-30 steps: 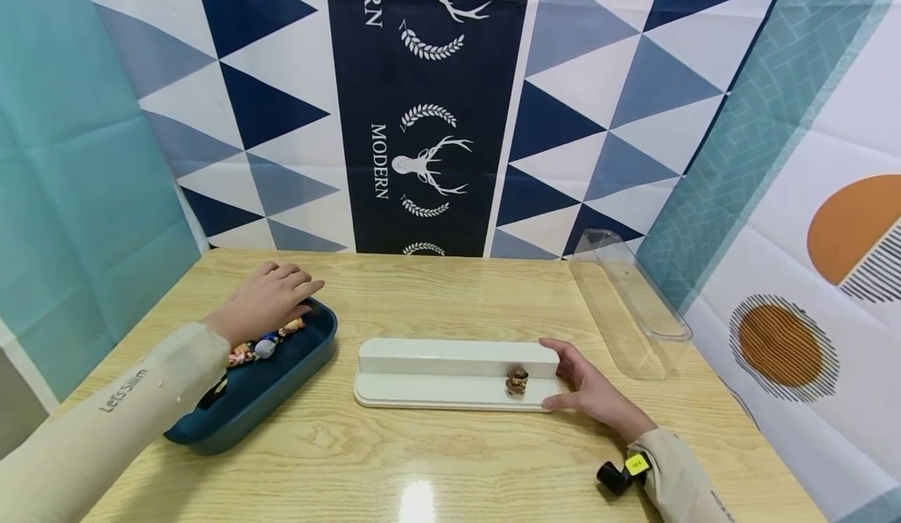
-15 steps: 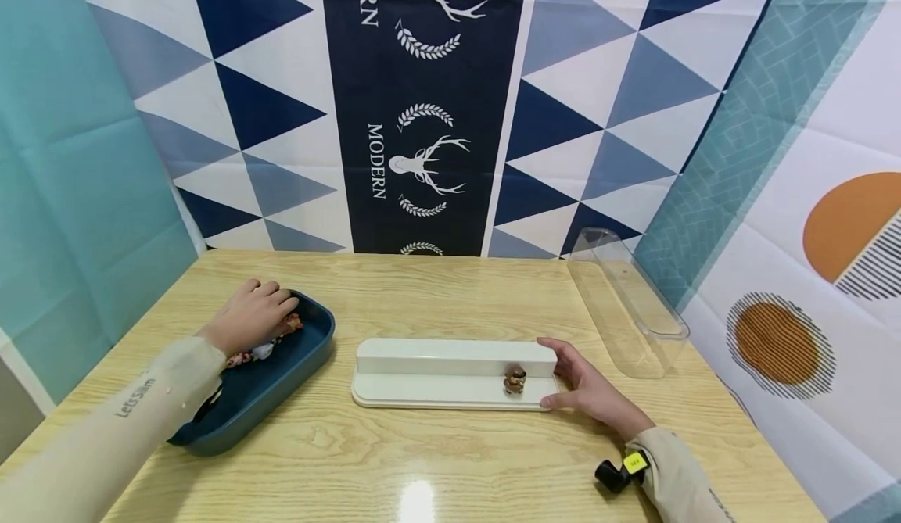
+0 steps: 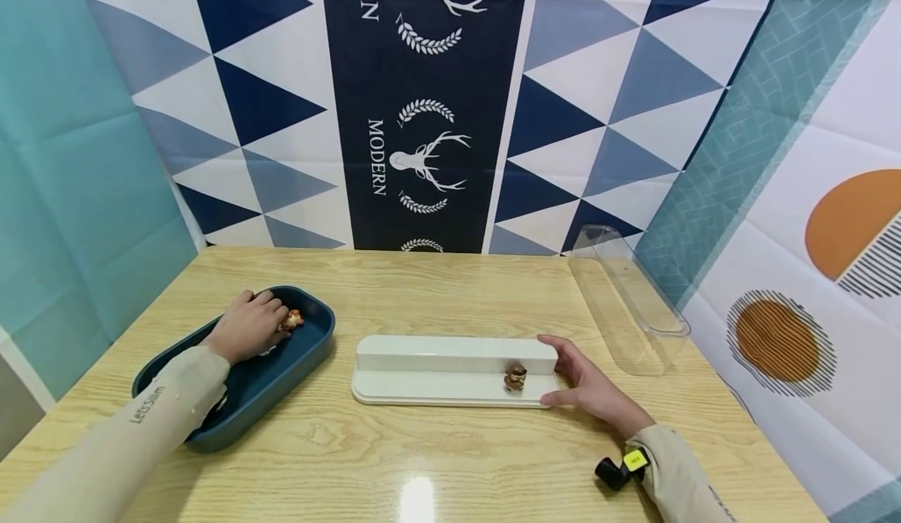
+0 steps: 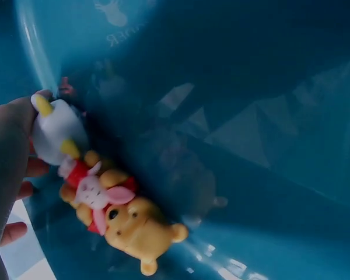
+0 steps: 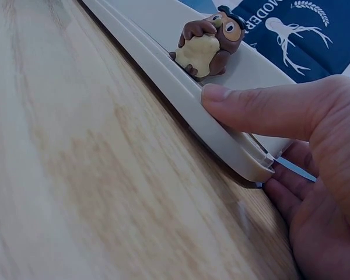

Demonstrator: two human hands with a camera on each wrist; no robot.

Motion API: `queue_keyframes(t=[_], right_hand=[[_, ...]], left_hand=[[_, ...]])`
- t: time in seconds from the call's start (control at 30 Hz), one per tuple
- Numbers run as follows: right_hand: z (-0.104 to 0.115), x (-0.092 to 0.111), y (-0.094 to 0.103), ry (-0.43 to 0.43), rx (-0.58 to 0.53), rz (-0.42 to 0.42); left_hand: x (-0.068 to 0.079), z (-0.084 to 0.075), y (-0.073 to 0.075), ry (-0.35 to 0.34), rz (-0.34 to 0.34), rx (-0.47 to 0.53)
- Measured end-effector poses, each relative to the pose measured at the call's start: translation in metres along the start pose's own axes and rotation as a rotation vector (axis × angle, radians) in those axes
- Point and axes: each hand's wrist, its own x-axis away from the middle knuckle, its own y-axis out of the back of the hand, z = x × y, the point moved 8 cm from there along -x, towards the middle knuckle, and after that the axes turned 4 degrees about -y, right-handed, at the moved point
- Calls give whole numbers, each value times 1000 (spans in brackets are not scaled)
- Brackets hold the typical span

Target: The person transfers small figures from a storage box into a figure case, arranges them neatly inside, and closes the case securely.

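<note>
Inside the dark blue bin [image 3: 310,338] my left hand [image 3: 248,326] reaches down, its fingers at a white figurine with yellow parts [image 4: 59,133]; I cannot tell whether they grip it. Beside that lies a yellow bear figurine [image 4: 137,230] in red, with a small pink figure [image 4: 93,193] against its front. Just past my fingers an orange-and-white figurine [image 3: 292,320] shows. My right hand [image 3: 590,388] holds the right end of a white stepped display base [image 3: 429,388], thumb on its front rim, other fingers round the end. A brown owl figurine [image 5: 207,49] stands on the base near that thumb.
A clear plastic cover [image 3: 626,304] lies at the back right, close to the wall cloth. Patterned cloth [image 3: 281,93] hangs behind the wooden table [image 3: 338,460] and along both sides. A black wrist camera [image 3: 614,474] sits at my right cuff.
My left hand has come down from above the bin's far end into it, drawing slightly back towards me, fingers now among the figurines. The right hand, base and owl have stayed put.
</note>
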Motion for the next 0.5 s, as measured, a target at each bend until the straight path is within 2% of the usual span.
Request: queue_keyframes(t=[0.3,0.5], right_hand=[[2,1,-1,5,-4,5],[0,2,1,-4,-8,-6]], left_hand=[[-1,-2,-3,48,51,-12],[-2,-4,-2,56,53,-22]])
